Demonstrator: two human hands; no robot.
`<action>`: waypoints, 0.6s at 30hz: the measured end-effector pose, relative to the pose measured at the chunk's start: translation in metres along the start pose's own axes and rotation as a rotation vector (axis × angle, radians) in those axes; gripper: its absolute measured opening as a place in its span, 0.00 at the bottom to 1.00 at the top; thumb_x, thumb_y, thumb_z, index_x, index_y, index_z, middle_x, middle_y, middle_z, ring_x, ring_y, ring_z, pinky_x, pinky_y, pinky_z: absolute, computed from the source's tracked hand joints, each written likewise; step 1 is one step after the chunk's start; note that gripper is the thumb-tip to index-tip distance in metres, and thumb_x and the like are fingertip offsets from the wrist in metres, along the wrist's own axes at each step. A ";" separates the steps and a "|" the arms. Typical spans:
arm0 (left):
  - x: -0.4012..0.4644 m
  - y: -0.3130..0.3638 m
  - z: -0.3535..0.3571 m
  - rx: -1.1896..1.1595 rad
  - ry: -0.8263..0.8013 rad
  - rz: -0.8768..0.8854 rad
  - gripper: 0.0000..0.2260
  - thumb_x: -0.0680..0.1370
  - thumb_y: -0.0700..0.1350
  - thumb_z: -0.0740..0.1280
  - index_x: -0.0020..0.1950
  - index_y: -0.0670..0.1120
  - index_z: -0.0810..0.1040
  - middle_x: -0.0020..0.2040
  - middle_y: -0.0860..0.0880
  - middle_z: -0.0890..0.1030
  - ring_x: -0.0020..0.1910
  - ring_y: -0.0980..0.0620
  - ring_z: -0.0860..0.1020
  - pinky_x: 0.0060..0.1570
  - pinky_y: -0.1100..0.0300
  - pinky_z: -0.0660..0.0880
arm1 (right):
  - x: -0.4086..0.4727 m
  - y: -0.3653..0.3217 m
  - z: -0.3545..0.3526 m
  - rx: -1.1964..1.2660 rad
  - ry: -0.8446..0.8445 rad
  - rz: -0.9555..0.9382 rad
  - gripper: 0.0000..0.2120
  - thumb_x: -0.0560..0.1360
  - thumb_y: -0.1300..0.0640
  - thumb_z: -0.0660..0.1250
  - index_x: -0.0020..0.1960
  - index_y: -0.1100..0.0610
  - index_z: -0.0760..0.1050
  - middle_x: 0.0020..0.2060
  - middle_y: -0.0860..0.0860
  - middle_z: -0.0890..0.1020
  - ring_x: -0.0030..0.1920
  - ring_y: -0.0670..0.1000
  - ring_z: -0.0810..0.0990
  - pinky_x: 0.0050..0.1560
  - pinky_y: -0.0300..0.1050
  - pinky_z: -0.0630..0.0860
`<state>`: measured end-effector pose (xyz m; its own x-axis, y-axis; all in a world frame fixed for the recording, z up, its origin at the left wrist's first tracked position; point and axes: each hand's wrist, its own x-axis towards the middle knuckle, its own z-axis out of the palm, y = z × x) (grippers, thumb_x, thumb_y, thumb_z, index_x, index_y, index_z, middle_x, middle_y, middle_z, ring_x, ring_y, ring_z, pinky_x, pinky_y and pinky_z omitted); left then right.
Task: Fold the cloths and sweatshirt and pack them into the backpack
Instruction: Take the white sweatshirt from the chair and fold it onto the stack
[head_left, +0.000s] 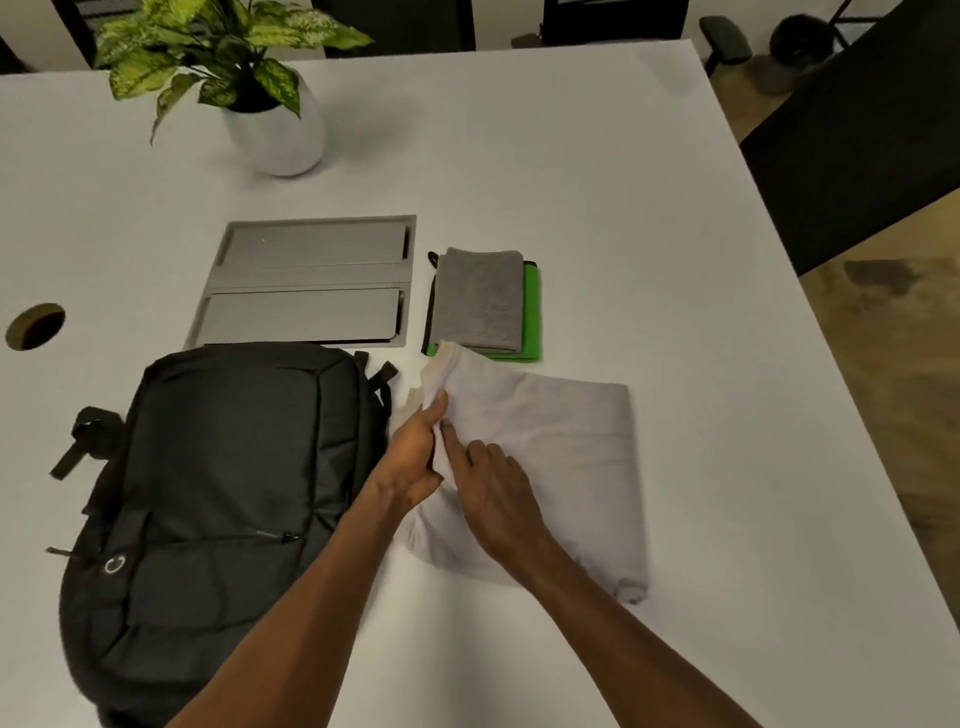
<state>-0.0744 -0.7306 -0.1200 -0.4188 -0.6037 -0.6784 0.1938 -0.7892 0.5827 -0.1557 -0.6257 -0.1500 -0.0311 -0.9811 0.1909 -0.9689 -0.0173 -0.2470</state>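
- Left hand (415, 457) pinches a raised fold at the left edge of the pale sweatshirt (550, 457), which lies on the white desk (675, 234)
- Right hand (498, 499) rests on the sweatshirt, fingers straight
- Black backpack (223, 493) lies just left
- Grey cloth (480, 299) sits folded on green cloth (531, 312) beyond
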 end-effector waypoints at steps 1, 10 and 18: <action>0.003 0.000 -0.010 0.018 0.051 0.014 0.15 0.82 0.51 0.60 0.63 0.43 0.77 0.55 0.42 0.84 0.57 0.43 0.81 0.58 0.49 0.77 | 0.002 -0.004 0.005 0.026 -0.031 -0.013 0.32 0.74 0.55 0.63 0.76 0.57 0.58 0.42 0.53 0.78 0.40 0.51 0.77 0.40 0.46 0.79; 0.011 -0.025 -0.049 1.063 0.520 0.457 0.30 0.74 0.40 0.70 0.74 0.41 0.64 0.67 0.41 0.73 0.65 0.41 0.72 0.65 0.51 0.69 | -0.023 -0.004 0.028 0.398 -0.198 0.041 0.26 0.74 0.50 0.57 0.69 0.57 0.70 0.56 0.55 0.80 0.55 0.54 0.78 0.57 0.47 0.76; 0.002 -0.065 -0.051 1.205 0.574 0.322 0.39 0.77 0.47 0.69 0.79 0.40 0.46 0.75 0.35 0.60 0.73 0.37 0.63 0.71 0.49 0.61 | -0.058 0.090 -0.001 0.074 0.009 0.869 0.31 0.69 0.54 0.72 0.69 0.59 0.68 0.61 0.59 0.73 0.61 0.62 0.70 0.57 0.59 0.71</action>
<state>-0.0426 -0.6863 -0.1815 -0.0226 -0.9340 -0.3566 -0.7952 -0.1994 0.5726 -0.2415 -0.5699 -0.1826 -0.7543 -0.6508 -0.0864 -0.5825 0.7241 -0.3693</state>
